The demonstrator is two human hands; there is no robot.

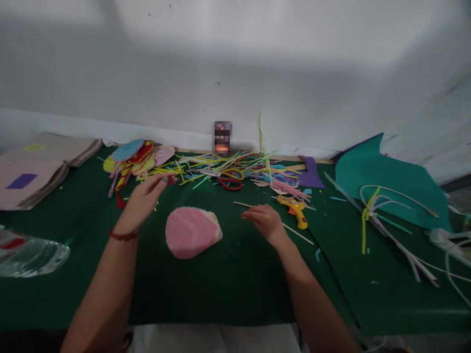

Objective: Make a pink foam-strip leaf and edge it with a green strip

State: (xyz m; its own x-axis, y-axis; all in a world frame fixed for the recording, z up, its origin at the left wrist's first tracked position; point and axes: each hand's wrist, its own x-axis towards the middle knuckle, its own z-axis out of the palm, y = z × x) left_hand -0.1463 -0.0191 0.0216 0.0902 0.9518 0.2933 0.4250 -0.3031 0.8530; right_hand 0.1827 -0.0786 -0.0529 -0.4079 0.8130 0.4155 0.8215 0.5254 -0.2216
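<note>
A pink leaf-shaped felt piece (pixel 190 231) lies on the green felt-covered table (pixel 221 284) between my arms. My left hand (pixel 147 196) hovers above the table left of it, fingers stretched toward the pile of coloured strips (pixel 235 166), holding nothing I can see. My right hand (pixel 265 219) rests on the table right of the pink piece, fingers curled loosely on a thin pale stick (pixel 294 233) that runs under it. A yellow-orange glue gun (pixel 296 208) lies just right of that hand.
Red-handled scissors (pixel 231 181) lie in the strip pile. Coloured felt leaf shapes (pixel 136 157) are stacked at back left, beige sheets (pixel 40 166) far left, a plastic bottle (pixel 29 255) at left edge. A teal felt sheet (pixel 390 181) and bent strips (pixel 371 211) lie right.
</note>
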